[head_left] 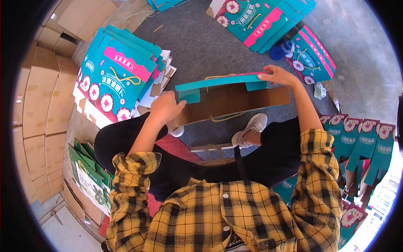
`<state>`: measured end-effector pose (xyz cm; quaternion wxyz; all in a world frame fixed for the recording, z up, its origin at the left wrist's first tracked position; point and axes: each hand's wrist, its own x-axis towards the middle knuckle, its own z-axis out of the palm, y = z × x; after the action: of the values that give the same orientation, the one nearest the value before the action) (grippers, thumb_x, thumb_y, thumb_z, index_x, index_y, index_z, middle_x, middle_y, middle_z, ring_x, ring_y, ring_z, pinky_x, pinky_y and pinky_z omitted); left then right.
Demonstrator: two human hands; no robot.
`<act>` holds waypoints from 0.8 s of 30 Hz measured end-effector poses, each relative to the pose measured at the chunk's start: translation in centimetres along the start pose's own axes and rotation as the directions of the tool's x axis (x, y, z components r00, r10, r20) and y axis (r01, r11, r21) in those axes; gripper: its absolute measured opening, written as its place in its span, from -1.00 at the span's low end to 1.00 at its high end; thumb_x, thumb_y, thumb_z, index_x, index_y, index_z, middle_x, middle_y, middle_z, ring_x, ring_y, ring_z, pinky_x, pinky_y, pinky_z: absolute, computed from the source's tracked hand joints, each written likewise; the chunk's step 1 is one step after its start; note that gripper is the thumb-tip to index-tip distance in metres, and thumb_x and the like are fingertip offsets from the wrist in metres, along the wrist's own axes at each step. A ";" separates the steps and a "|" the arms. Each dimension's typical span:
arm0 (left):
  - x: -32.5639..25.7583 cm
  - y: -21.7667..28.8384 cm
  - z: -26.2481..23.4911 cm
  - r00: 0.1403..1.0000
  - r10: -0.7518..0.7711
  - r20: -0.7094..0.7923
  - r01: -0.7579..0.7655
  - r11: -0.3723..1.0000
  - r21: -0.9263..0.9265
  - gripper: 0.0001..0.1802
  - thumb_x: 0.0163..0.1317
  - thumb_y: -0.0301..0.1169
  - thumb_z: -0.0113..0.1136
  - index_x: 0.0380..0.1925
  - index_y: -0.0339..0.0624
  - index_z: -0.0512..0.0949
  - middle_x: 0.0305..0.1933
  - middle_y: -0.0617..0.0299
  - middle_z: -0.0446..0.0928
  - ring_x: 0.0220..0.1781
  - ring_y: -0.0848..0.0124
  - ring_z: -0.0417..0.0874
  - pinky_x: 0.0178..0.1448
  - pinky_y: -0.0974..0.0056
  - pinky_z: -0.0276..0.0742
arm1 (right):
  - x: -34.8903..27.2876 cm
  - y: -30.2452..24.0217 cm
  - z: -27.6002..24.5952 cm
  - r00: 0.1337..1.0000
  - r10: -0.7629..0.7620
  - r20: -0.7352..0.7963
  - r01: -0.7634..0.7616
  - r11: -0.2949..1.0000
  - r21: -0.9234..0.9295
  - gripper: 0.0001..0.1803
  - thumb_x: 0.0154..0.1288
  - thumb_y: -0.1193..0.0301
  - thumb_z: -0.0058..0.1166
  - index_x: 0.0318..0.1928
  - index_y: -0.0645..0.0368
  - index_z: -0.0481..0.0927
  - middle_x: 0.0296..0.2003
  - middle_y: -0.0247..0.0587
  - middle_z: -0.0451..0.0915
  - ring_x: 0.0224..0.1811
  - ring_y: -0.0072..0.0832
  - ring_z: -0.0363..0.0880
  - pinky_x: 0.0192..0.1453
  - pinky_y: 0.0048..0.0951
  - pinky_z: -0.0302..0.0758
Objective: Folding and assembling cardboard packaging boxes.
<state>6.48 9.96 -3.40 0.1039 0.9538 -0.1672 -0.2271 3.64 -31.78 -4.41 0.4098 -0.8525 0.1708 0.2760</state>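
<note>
Between my hands is a carton gift box [228, 100], brown inside and teal and pink outside, its open side facing up. Yellow rope handles show along both long sides. My left hand [166, 108] grips the box's left end, fingers curled over the edge beside a folded teal tab. At the far right corner my right hand [278, 76] pinches the teal and pink lid flap, thumb on top. A side flap sticks out at the right end. The box hovers above my shoes, and its underside is hidden.
Flat teal cartons [117, 75] are stacked to my left, with another stack [260, 21] at the far right. Brown cardboard boxes [42, 92] line the left wall. Green bags [90, 172] stand by my left knee. Set-up teal boxes [357, 138] crowd the right side. A blue bottle [280, 51] lies beyond.
</note>
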 end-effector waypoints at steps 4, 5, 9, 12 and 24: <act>0.1 -0.4 0.3 0.998 0.041 -0.037 -0.039 0.998 0.052 -0.50 0.10 -0.05 0.21 -0.25 -0.32 0.50 -0.23 -0.13 0.59 -0.18 -0.06 0.61 -0.11 -0.02 0.50 | 0.1 -0.5 0.0 0.967 -0.249 0.049 0.251 0.906 -0.340 -0.13 0.04 -0.18 0.22 0.18 0.24 0.45 0.15 0.08 0.44 0.27 -0.13 0.35 0.31 -0.22 0.29; 0.1 -0.6 0.3 0.999 0.040 -0.034 -0.038 0.998 0.052 -0.50 0.10 -0.05 0.21 -0.25 -0.32 0.50 -0.23 -0.13 0.59 -0.18 -0.06 0.61 -0.11 -0.02 0.50 | 0.2 -1.0 -0.1 0.961 -0.268 0.071 0.277 0.916 -0.290 -0.19 0.09 -0.15 0.19 0.17 0.22 0.46 0.12 0.07 0.46 0.24 -0.13 0.37 0.29 -0.23 0.31; 0.8 0.2 -0.2 0.996 0.079 0.045 -0.084 0.985 0.148 -0.53 0.12 -0.10 0.20 -0.19 -0.32 0.47 -0.24 -0.12 0.59 -0.17 -0.04 0.62 -0.13 -0.01 0.51 | 1.0 -1.0 -0.2 0.952 -0.279 0.126 0.296 0.944 -0.148 -0.36 0.23 -0.05 0.10 0.14 0.17 0.49 0.05 0.02 0.54 0.17 -0.19 0.46 0.24 -0.26 0.35; 0.3 1.7 0.2 0.972 0.224 0.071 -0.234 0.948 0.217 -0.55 0.16 -0.12 0.17 -0.16 -0.29 0.47 -0.19 -0.09 0.58 -0.10 0.00 0.61 -0.12 0.01 0.52 | 0.6 -1.8 0.5 0.949 -0.310 0.050 0.313 0.927 -0.208 -0.42 0.31 -0.04 -0.02 0.10 0.16 0.53 0.02 -0.02 0.56 0.10 -0.19 0.52 0.19 -0.25 0.38; 0.2 3.8 2.5 0.922 0.247 0.299 -0.363 0.820 0.443 -0.50 0.16 -0.09 0.15 0.02 -0.16 0.50 0.00 0.09 0.52 0.06 0.15 0.55 -0.05 0.09 0.54 | -0.3 -2.5 1.8 0.933 -0.300 0.197 0.359 0.788 -0.500 -0.29 0.28 -0.21 -0.15 0.17 0.09 0.49 0.13 0.02 0.46 0.23 -0.11 0.37 0.30 -0.19 0.29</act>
<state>4.50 6.08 -4.61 -0.1256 0.8766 -0.3813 -0.2655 4.14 -28.81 -3.64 0.2100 -0.9324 -0.0854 0.2815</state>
